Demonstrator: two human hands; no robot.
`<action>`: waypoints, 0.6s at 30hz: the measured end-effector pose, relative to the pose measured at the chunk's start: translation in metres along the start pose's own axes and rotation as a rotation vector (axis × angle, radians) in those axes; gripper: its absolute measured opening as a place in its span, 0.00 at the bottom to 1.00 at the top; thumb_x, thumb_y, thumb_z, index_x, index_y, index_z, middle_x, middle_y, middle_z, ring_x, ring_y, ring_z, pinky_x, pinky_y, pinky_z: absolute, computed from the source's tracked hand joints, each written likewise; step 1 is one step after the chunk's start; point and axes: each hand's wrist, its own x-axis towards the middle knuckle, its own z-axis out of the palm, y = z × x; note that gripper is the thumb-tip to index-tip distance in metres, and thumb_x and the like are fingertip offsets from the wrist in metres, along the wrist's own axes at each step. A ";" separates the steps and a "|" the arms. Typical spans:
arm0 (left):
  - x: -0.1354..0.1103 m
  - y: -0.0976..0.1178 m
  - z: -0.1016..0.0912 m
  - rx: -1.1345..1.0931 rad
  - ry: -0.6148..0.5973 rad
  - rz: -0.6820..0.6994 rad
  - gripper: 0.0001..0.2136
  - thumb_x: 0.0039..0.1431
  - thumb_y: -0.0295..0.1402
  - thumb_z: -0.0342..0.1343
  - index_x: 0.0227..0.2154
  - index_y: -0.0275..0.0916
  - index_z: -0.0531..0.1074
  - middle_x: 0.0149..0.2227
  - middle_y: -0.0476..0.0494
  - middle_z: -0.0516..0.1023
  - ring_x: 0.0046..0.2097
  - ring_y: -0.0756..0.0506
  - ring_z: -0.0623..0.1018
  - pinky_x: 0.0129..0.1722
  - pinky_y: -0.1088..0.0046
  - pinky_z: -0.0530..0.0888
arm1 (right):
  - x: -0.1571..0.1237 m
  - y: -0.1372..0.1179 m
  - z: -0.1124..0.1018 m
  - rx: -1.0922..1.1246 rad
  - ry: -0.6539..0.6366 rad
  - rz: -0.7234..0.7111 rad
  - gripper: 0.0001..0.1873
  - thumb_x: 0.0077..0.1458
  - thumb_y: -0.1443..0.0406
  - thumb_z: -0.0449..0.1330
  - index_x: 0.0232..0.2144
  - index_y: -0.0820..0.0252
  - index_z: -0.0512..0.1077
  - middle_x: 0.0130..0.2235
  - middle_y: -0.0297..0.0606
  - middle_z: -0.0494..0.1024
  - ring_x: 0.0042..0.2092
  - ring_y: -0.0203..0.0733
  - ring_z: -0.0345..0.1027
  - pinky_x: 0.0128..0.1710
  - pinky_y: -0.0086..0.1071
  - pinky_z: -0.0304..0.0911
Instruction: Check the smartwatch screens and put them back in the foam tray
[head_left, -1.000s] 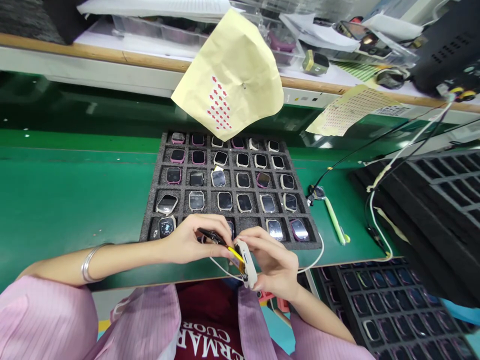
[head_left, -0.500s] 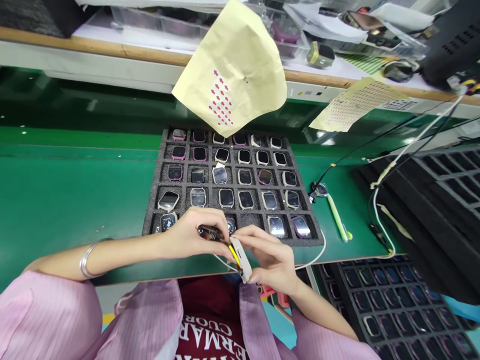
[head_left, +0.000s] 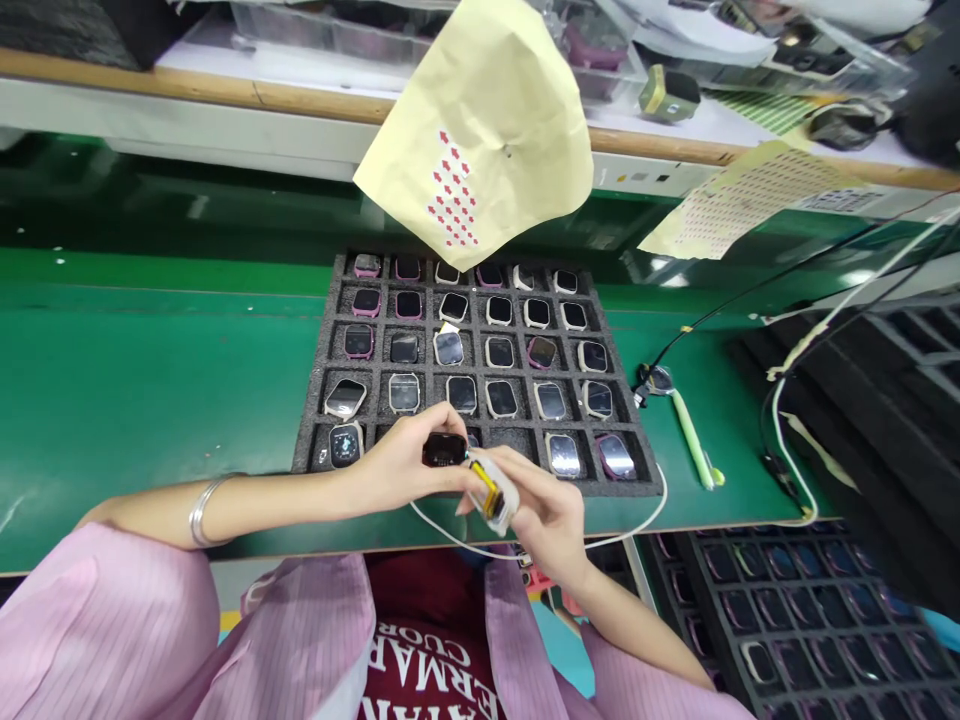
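Observation:
Between finger and thumb, my left hand (head_left: 401, 460) grips a glossy dark watch part (head_left: 444, 450), its smooth face turned up. My right hand (head_left: 553, 510) holds a pale, opened watch case (head_left: 507, 492) tilted on edge. A yellow strip (head_left: 487, 478) shows inside the case, and its finer parts are blurred. The two pieces are close together; whether anything joins them I cannot tell. Beneath and beyond my hands lies a grey foam tray (head_left: 315, 385) with smartwatches in its compartments. My left hand covers part of its front row.
A yellow sheet with red arrow stickers (head_left: 525, 150) hangs over the tray's back edge. To the right lie a light green tool (head_left: 691, 440) and a white cable (head_left: 626, 530). Black foam trays (head_left: 832, 420) are stacked at the right, with more watch trays (head_left: 712, 610) below the table edge.
My left hand has turned the dark part so its glossy face shows. My right hand has tilted the case, exposing more of its inside. The whole view has shifted slightly.

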 end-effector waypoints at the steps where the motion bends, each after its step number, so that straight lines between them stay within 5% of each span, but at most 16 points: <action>1: 0.001 0.000 0.001 0.011 0.008 -0.005 0.15 0.52 0.40 0.62 0.35 0.39 0.63 0.30 0.52 0.69 0.33 0.49 0.70 0.33 0.73 0.68 | 0.002 0.004 0.001 0.082 0.062 0.037 0.20 0.57 0.54 0.63 0.48 0.57 0.75 0.43 0.47 0.76 0.35 0.46 0.73 0.35 0.41 0.72; 5: 0.004 0.000 -0.004 -0.059 -0.032 -0.163 0.19 0.51 0.37 0.63 0.40 0.40 0.60 0.33 0.50 0.72 0.32 0.49 0.73 0.33 0.70 0.72 | 0.014 0.014 -0.006 0.378 0.235 0.256 0.18 0.55 0.50 0.63 0.39 0.58 0.77 0.37 0.42 0.79 0.32 0.41 0.72 0.33 0.34 0.71; 9: 0.008 -0.002 -0.017 -0.339 -0.164 -0.301 0.17 0.47 0.28 0.65 0.39 0.35 0.66 0.39 0.44 0.75 0.38 0.47 0.77 0.43 0.66 0.74 | 0.018 0.009 -0.022 0.389 0.229 0.338 0.21 0.56 0.48 0.61 0.41 0.57 0.76 0.38 0.42 0.79 0.30 0.39 0.70 0.32 0.33 0.70; 13: 0.010 -0.006 -0.018 -0.479 -0.252 -0.339 0.13 0.52 0.30 0.63 0.39 0.29 0.73 0.41 0.36 0.78 0.44 0.43 0.78 0.54 0.62 0.69 | 0.016 -0.002 -0.031 0.083 0.149 0.088 0.17 0.57 0.54 0.62 0.46 0.54 0.74 0.42 0.42 0.77 0.33 0.41 0.72 0.34 0.36 0.71; 18: 0.009 -0.009 -0.013 -0.579 -0.316 -0.386 0.13 0.52 0.28 0.64 0.40 0.30 0.74 0.39 0.36 0.79 0.42 0.43 0.80 0.53 0.62 0.71 | 0.021 -0.006 -0.027 -0.703 -0.095 -0.250 0.23 0.55 0.65 0.65 0.54 0.56 0.69 0.47 0.46 0.71 0.44 0.47 0.70 0.44 0.42 0.70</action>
